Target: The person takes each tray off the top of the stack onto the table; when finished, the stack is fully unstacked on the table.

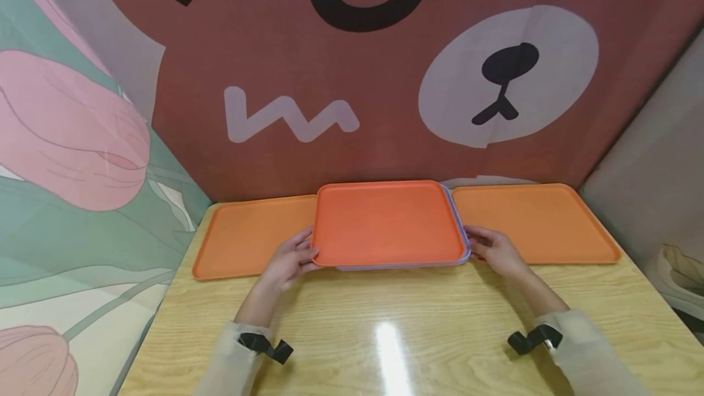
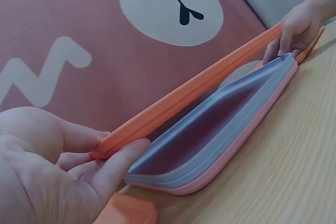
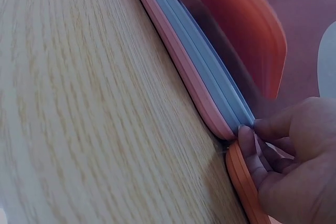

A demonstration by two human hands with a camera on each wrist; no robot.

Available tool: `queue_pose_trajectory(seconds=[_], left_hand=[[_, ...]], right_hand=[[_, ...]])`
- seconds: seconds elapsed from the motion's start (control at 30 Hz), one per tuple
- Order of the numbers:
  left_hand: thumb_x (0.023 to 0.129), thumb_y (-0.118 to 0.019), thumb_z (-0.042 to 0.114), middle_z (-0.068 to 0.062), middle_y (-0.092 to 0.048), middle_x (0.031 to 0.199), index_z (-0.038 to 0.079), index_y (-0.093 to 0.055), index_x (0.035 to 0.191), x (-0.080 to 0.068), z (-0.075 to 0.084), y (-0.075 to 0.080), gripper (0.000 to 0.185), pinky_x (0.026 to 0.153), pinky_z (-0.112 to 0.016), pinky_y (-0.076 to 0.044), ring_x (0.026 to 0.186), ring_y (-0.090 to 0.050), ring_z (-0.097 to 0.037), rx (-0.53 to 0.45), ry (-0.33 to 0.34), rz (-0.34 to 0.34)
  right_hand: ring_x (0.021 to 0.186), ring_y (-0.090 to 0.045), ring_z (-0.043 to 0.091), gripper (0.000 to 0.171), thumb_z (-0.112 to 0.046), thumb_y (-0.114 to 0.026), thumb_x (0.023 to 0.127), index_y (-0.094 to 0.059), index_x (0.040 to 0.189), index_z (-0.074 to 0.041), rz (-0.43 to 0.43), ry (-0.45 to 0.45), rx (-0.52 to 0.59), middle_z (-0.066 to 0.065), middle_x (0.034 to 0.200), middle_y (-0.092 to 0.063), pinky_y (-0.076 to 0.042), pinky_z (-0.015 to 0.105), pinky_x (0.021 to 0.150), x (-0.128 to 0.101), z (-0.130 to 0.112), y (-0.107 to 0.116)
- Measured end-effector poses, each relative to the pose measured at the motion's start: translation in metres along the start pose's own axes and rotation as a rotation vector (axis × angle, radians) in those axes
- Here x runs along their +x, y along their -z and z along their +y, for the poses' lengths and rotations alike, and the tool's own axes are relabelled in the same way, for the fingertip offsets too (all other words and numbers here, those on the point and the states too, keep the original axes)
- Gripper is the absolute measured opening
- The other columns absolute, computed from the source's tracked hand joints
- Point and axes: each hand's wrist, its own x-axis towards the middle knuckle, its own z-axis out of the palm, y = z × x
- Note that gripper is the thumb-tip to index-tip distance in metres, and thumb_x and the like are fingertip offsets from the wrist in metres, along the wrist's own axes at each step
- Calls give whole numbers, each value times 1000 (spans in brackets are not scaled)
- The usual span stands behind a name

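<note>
My left hand (image 1: 288, 261) pinches the left edge of a red-orange tray (image 1: 385, 222), thumb on one side and fingers on the other. In the left wrist view, that tray (image 2: 184, 93) is raised at a slant over a stack of blue trays (image 2: 210, 150) with a pink tray (image 2: 197, 183) at the bottom. At the stack's right front corner, my right hand (image 3: 299, 156) pinches the rim of the blue trays (image 3: 210, 72) between thumb and fingertips. The raised tray's corner stands apart from these fingertips in the right wrist view.
One orange tray (image 1: 253, 237) lies flat on the wooden table (image 1: 352, 322) at the left, another orange tray (image 1: 533, 225) at the right. A wall cloth with a bear print (image 1: 385, 78) hangs right behind the table. Each sleeve carries a black strap mount.
</note>
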Motion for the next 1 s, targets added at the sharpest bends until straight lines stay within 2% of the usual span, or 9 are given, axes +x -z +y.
queue_pose_trajectory(seconds=[0.17, 0.33, 0.53, 0.67, 0.73, 0.8, 0.9, 1.0], left_hand=[[103, -48, -7, -22, -52, 145, 0, -16, 162, -19, 8, 15, 67, 84, -30, -60, 103, -71, -16, 12, -6, -43], [103, -48, -7, -5, -61, 131, -1, -13, 162, -40, 12, 34, 68, 85, -30, -60, 105, -71, -17, 6, 8, -45], [103, -49, -7, 2, -65, 128, -5, -4, 161, -72, 16, 62, 73, 87, -32, -59, 108, -70, -17, -2, 10, -49], [104, -45, -9, 3, -66, 129, -9, 3, 158, -95, 18, 84, 73, 88, -34, -59, 111, -69, -18, -22, -28, -105], [104, -41, -10, 0, -66, 131, -3, -5, 161, -106, 19, 95, 68, 89, -34, -58, 113, -69, -20, -53, -52, -143], [104, -39, -12, -2, -66, 133, 8, -22, 162, -116, 20, 105, 63, 91, -35, -58, 114, -68, -22, -90, -69, -177], [104, -34, -13, -5, -65, 135, 22, -48, 150, -129, 21, 118, 59, 92, -35, -57, 116, -67, -23, -144, -82, -215], [104, -31, -15, -6, -64, 136, 26, -54, 146, -142, 22, 129, 63, 92, -35, -57, 117, -67, -24, -170, -90, -241]], right_hand=[[91, -61, -5, 46, 2, -52, 104, -39, 144, 20, 1, 25, -10, 40, 130, -54, -57, 21, 73, 1, -1, -1], [90, -61, -3, 45, 3, -53, 103, -41, 143, 20, 5, 21, -19, 40, 128, -56, -57, 20, 73, 2, -3, -2], [91, -61, -1, 45, 1, -53, 104, -43, 145, 16, 16, -21, -40, 39, 133, -54, -57, 20, 75, 4, -2, -3], [92, -61, -1, 45, -1, -53, 104, -43, 145, 16, 13, -19, -42, 38, 133, -54, -57, 20, 75, 3, -4, -3], [93, -61, 0, 46, -1, -53, 104, -42, 145, 17, 9, -18, -47, 39, 134, -54, -57, 20, 75, 2, -5, -3], [93, -61, 0, 46, -1, -53, 105, -42, 145, 17, 12, -26, -47, 39, 135, -53, -57, 20, 75, 2, -4, -2], [93, -61, 1, 45, -2, -53, 105, -42, 145, 17, 12, -31, -59, 38, 135, -53, -57, 20, 76, 2, -3, -1], [93, -61, 1, 45, -2, -54, 104, -44, 145, 15, 16, -37, -72, 37, 135, -54, -57, 20, 76, 3, -2, -2]])
